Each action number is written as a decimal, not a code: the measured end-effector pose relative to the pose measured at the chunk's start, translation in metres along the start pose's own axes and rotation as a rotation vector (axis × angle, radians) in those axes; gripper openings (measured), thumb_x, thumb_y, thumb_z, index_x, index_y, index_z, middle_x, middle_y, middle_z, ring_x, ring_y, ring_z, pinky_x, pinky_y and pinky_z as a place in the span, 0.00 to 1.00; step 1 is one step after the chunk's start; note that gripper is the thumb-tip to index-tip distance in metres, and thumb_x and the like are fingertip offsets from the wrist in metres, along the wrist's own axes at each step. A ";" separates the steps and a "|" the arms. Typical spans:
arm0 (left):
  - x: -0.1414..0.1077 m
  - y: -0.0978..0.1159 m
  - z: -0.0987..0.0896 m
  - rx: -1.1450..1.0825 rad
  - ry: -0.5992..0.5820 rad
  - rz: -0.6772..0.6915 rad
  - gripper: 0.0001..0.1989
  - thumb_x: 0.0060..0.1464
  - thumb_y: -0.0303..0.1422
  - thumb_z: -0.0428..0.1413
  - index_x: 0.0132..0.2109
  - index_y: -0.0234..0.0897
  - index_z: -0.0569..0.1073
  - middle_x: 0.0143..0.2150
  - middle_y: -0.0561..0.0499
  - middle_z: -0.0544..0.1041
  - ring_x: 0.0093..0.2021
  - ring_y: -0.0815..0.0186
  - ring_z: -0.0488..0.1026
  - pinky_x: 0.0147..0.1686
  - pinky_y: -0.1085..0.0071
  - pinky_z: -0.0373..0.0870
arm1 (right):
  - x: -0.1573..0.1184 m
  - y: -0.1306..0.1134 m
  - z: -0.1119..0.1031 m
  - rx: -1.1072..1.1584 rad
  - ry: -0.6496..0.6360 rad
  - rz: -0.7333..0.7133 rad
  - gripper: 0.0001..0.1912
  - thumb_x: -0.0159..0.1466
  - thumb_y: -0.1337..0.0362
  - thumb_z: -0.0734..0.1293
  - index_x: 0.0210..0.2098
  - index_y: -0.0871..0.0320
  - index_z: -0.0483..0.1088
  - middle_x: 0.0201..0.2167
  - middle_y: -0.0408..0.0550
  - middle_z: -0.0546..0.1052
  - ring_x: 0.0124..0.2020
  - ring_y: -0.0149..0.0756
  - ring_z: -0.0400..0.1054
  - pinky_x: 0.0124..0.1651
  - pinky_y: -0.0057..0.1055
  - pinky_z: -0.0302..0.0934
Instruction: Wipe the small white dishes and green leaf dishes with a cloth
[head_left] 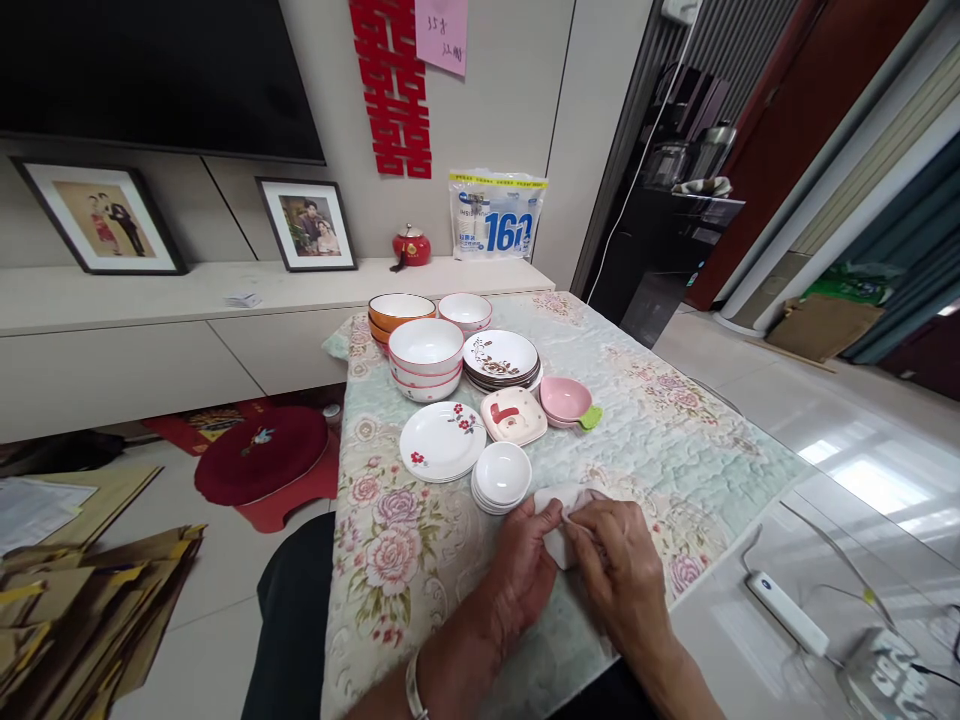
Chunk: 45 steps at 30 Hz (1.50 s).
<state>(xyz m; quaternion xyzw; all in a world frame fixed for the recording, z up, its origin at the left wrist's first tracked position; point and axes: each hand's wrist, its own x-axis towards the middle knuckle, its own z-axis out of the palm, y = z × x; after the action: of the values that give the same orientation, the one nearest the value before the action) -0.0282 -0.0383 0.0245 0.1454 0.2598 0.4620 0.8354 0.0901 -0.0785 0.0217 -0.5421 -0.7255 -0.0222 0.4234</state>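
Observation:
Both hands meet near the front of the cloth-covered table. My left hand (528, 560) is closed, thumb on top, on a white cloth (556, 510). My right hand (616, 558) pinches the same cloth from the other side, fingers curled. Whether something lies inside the cloth cannot be made out. Just beyond my left hand stand small white dishes (503, 474) in a stack. Behind them are white plates with red flowers (442, 441), a square patterned dish (514, 416) and pink bowls with a green handle (566, 398).
Farther back stand stacked white bowls (426, 347), orange-sided bowls (401, 309), a pink-rimmed bowl (465, 310) and brown-rimmed plates (500, 356). The floral tablecloth (390, 560) covers the table. A red stool (262, 455) is at left, a power strip (787, 612) at right.

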 end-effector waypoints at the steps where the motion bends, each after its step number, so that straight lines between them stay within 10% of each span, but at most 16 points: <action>1: 0.000 0.000 0.001 -0.001 -0.001 0.002 0.17 0.40 0.35 0.70 0.38 0.32 0.78 0.34 0.45 0.81 0.44 0.55 0.76 0.46 0.63 0.67 | 0.000 -0.001 0.000 0.025 -0.016 -0.017 0.06 0.69 0.71 0.63 0.41 0.54 0.69 0.36 0.47 0.73 0.41 0.40 0.65 0.44 0.39 0.61; 11: -0.001 -0.002 -0.002 0.098 0.035 -0.064 0.24 0.33 0.32 0.71 0.41 0.31 0.78 0.36 0.47 0.80 0.35 0.64 0.72 0.39 0.68 0.65 | 0.003 0.064 -0.002 0.038 0.061 0.412 0.10 0.69 0.58 0.63 0.38 0.56 0.73 0.36 0.48 0.77 0.38 0.41 0.70 0.42 0.39 0.63; 24: -0.008 0.004 0.010 0.174 -0.151 0.037 0.11 0.38 0.25 0.66 0.31 0.35 0.73 0.29 0.55 0.72 0.32 0.69 0.65 0.36 0.71 0.59 | 0.026 0.002 -0.014 0.053 -0.149 -0.023 0.08 0.69 0.67 0.63 0.37 0.53 0.74 0.39 0.49 0.76 0.46 0.43 0.66 0.50 0.43 0.58; 36: -0.004 -0.003 0.000 0.311 -0.143 0.004 0.17 0.38 0.30 0.67 0.38 0.33 0.75 0.34 0.52 0.75 0.35 0.67 0.66 0.38 0.72 0.60 | 0.028 0.066 -0.007 0.658 0.008 0.845 0.18 0.60 0.48 0.70 0.38 0.57 0.74 0.22 0.41 0.72 0.21 0.31 0.61 0.24 0.27 0.55; 45: -0.009 0.002 -0.001 0.290 -0.149 -0.044 0.18 0.42 0.34 0.68 0.42 0.32 0.78 0.33 0.50 0.76 0.34 0.64 0.69 0.39 0.68 0.64 | 0.037 0.037 -0.015 0.199 -0.095 0.352 0.12 0.66 0.56 0.63 0.36 0.56 0.76 0.34 0.47 0.79 0.35 0.39 0.72 0.38 0.33 0.66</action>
<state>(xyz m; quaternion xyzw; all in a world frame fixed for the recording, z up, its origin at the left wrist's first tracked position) -0.0334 -0.0450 0.0274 0.2923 0.2644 0.3891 0.8326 0.1271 -0.0417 0.0392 -0.6162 -0.6374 0.1495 0.4378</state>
